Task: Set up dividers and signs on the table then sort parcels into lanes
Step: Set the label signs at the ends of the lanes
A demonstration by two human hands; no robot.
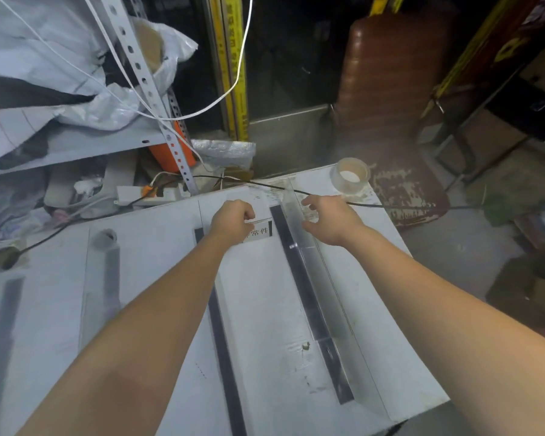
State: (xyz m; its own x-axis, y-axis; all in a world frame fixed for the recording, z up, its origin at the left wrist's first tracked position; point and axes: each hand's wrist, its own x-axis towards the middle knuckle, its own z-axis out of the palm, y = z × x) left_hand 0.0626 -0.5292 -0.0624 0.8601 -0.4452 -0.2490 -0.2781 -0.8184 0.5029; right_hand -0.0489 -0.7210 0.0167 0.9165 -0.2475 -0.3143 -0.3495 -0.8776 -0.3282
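At the far end of the white tabletop (265, 297), between two long black strips, your left hand (232, 220) grips a small clear acrylic sign (260, 231) printed with black characters. Your fingers curl down over its top edge, with the knuckles towards you. The clear acrylic sign stands on the table in the lane between the middle black strip (224, 341) and the right black strip (312, 306).

Your right hand (331, 220) hovers just beside the far end of a tall transparent plastic divider (309, 256), with fingers spread and loosely bent and the thumb pointing at the panel. You cannot tell from this view whether any fingertip touches it. The transparent plastic divider stands upright along the right black strip and runs from the far edge of the table towards you.

Two more dark strips (112, 278) lie on the left part of the table, blurred. A roll of clear packing tape (350, 177) sits at the far right corner. A thin black cable (390, 206) crosses the far edge of the table behind both hands. Beyond the table, a white power strip (151, 196) lies below a grey metal shelf (85, 146) holding white woven sacks (44, 58). A brown padded chair (390, 73) stands on the right.
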